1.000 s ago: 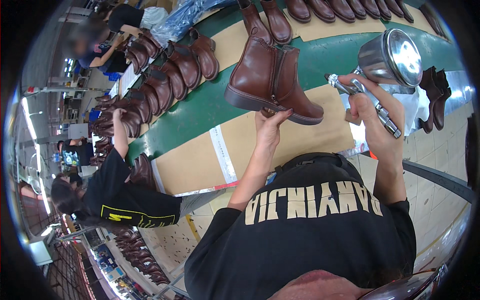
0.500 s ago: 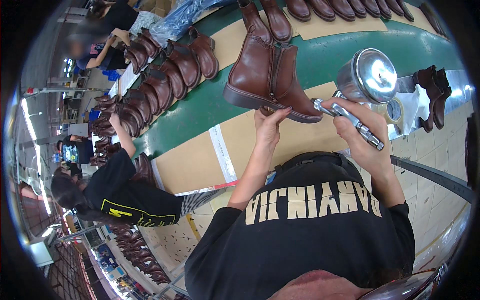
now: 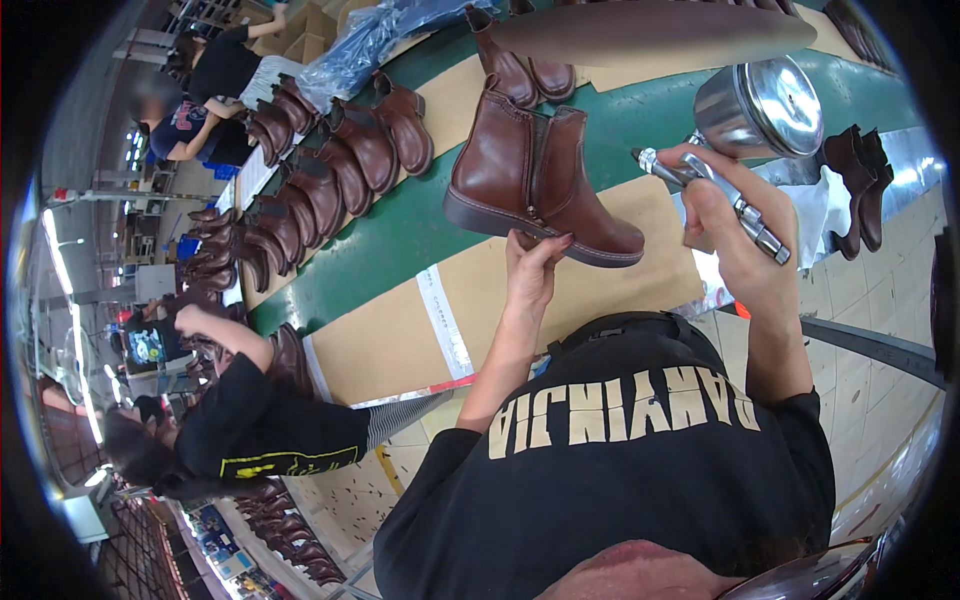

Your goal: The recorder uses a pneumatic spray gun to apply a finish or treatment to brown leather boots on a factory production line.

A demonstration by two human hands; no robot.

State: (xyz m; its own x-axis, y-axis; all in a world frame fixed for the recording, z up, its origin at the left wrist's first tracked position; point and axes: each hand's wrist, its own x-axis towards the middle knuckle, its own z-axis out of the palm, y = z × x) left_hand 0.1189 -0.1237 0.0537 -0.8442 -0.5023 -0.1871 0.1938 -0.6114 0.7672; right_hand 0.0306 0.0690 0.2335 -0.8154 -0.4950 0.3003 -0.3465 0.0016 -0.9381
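Observation:
A brown leather ankle boot (image 3: 492, 160) with a zipper on its side hangs above the table, its toe pointing right. My left hand (image 3: 532, 268) grips it from below, fingers closed at the sole near the middle of the boot. In my right hand (image 3: 748, 218) is a metal spray gun (image 3: 722, 190), its handle wrapped by my fingers. The gun's round silver cup (image 3: 755, 108) sits above that hand. Its nozzle points left toward the boot and stands apart from the toe.
Brown boots (image 3: 365, 150) line the green table (image 3: 420, 240) at the left and far side. Cardboard sheets (image 3: 590, 285) lie beneath my hands. Dark boots (image 3: 855, 185) stand at the right. A co-worker in black (image 3: 265, 410) is close on the left; blue plastic (image 3: 375, 45) lies beyond.
My right hand has drawn the spray gun to the right, away from the boot's toe. The boot has lowered slightly and turned a little. The co-worker's arm at the left has moved back from the boots.

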